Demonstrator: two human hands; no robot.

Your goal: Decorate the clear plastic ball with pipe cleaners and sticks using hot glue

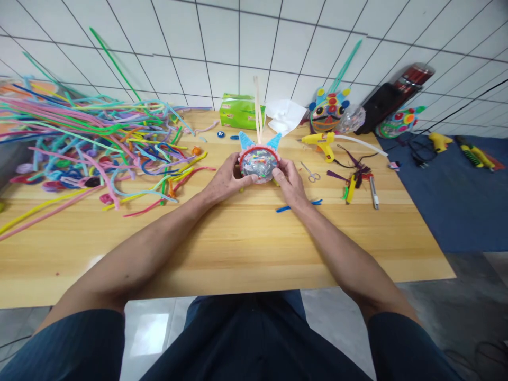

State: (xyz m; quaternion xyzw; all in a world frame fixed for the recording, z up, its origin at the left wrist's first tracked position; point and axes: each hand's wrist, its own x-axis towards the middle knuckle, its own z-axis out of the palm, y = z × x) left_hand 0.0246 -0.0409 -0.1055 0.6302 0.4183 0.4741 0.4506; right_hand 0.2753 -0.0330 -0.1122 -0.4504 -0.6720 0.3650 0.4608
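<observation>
Both hands (227, 180) grip opposite sides of a round, blue-eared toy (260, 166) at the counter (238, 254), print on the green tissue pack (238, 112) behind too small to read.

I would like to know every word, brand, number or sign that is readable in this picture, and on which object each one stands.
No text here can be read with certainty.
Green packet: small printed markings, too blurred to read.
Yellow glue gun on the wood: no lettering can be made out.
White pen: any print is too small to read.
Held round craft piece: no readable words or numbers.
</observation>
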